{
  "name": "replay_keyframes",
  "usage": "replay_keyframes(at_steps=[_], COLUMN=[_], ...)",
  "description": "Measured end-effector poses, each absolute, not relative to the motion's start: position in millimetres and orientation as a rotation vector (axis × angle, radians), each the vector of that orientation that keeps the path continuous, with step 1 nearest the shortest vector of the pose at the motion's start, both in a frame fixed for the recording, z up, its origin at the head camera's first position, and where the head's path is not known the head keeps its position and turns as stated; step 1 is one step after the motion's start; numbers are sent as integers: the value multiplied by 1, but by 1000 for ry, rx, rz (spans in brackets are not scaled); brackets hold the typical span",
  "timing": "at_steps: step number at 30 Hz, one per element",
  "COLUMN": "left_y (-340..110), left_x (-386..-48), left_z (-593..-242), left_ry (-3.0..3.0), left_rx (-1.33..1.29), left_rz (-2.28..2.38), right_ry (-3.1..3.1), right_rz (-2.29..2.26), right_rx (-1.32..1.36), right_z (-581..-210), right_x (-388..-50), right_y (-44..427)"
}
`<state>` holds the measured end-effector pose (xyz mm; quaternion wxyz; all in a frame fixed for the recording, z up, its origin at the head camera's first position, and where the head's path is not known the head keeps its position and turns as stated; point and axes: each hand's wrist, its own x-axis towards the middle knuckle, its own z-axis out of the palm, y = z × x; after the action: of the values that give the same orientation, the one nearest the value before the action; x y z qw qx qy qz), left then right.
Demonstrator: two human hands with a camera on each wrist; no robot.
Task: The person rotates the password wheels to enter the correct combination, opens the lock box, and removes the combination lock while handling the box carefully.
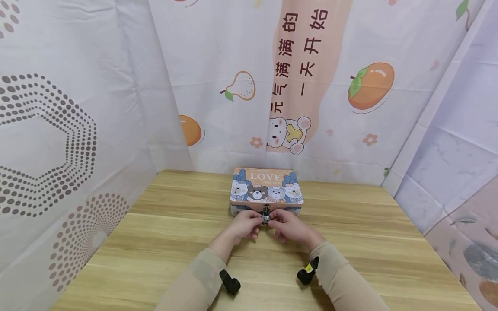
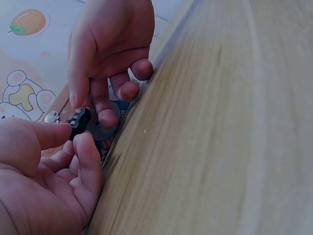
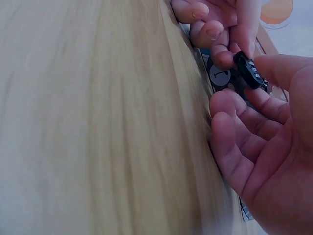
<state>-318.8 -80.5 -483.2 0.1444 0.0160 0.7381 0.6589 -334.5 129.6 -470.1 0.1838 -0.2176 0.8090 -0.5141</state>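
A small black combination padlock [image 1: 266, 218] hangs at the front clasp [image 1: 266, 207] of a closed rectangular box [image 1: 266, 196], whose lid shows cartoon bears and the word LOVE. My left hand [image 1: 245, 224] pinches the padlock from the left between thumb and index finger. From the other side, my right hand [image 1: 291, 226] holds it with thumb and index finger, the other fingers loosely bent. Number dials show on the padlock [image 3: 248, 71] in the right wrist view. The digits are too small to read.
The box stands near the back edge of a wood-grain table [image 1: 179, 229]. Behind it hangs a white curtain [image 1: 218, 129] printed with fruit and lettering. More patterned cloth hangs at the left and right sides. A black strap device [image 1: 230, 283] is on the left sleeve, another [image 1: 308, 272] on the right.
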Motion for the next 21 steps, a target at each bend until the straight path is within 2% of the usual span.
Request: replay_keyframes(at_steps=[21], left_y=[-80], left_x=[-318], left_z=[-483], left_ry=[2141], left_rx=[64], left_rz=[1894], right_ry=[2276], right_rz=[-1423], right_rx=[-572], right_z=[-475], right_x=[-339], right_y=[123])
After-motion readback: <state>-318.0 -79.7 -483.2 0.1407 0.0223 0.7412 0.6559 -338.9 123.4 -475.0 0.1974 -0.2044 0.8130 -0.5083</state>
